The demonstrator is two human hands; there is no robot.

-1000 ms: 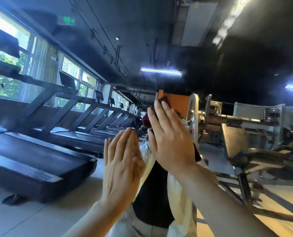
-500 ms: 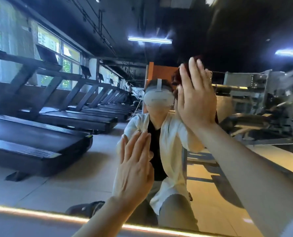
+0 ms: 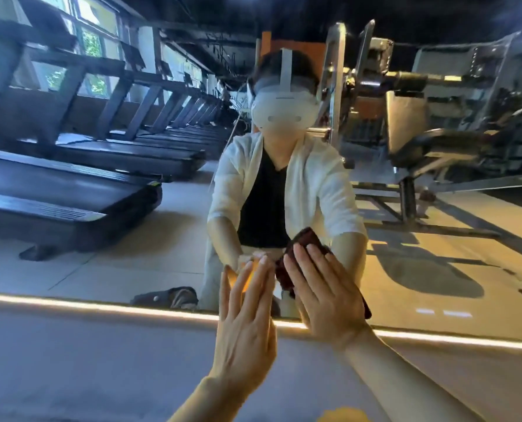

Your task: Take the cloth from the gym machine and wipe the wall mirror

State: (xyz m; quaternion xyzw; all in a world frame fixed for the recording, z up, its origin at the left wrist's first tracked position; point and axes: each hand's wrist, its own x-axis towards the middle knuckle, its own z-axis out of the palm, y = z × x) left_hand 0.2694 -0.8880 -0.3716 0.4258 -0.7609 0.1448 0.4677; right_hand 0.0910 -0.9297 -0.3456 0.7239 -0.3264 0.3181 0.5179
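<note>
My two forearms come up from the bottom edge, both cut off below the elbow, and something yellow and blurred sits at the very bottom of the view that I cannot identify. My left hand (image 3: pixel 244 324) is raised with straight fingers held together, holding nothing; its fingertips reach the glass, though I cannot tell whether they truly press on it. Just beside it, my right hand (image 3: pixel 326 295) lies flat with spread, straight fingers pressing the dark red cloth (image 3: pixel 299 248) against the wall mirror (image 3: pixel 107 263), low down near its bottom edge. Most of the cloth is hidden under my palm (only its upper corner above my fingertips and a dark sliver at my wrist show). A glowing light strip (image 3: pixel 71 303) runs along the mirror's base, broken from view where my hands cross it. Beyond that, everything is reflection: a person in a white shirt over a black top, wearing a white headset (image 3: pixel 284 111), with the lower body mostly hidden behind my hands. Farther back a row of treadmills (image 3: pixel 71 190) recedes on one side, and a gym machine (image 3: pixel 412 141) stands on the other, smeared and hard to read in detail.
</note>
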